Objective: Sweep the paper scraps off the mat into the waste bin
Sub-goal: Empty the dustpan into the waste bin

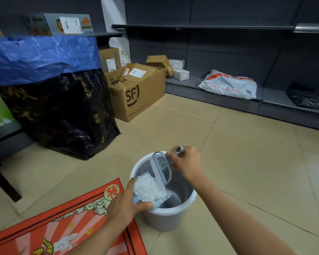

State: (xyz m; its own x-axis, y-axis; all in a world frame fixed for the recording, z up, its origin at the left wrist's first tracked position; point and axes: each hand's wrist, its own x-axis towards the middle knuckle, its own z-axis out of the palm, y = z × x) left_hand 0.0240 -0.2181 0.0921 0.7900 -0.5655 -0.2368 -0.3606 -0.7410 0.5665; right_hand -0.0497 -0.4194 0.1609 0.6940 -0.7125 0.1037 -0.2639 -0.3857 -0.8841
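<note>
Over the rim of a pale grey waste bin (166,216) on a beige tiled floor (247,162), a person's left hand (126,203) grips a light blue dustpan (138,198) heaped with white paper scraps (148,187) — small, torn, crumpled flakes lying in a loose mound inside the bin's mouth. The right hand (184,162) pinches the handle of a light blue hand brush (161,169), its white bristle edge set against the pile. The two hands are apart, one at each side of the bin. A red-and-orange printed mat (63,227) lies just beside the bin, its corner touching the base. Open tile stretches to the right and ahead — a black sack (63,111) with blue liner, cardboard boxes (136,92) and dark shelving (228,52) line the far edges.
</note>
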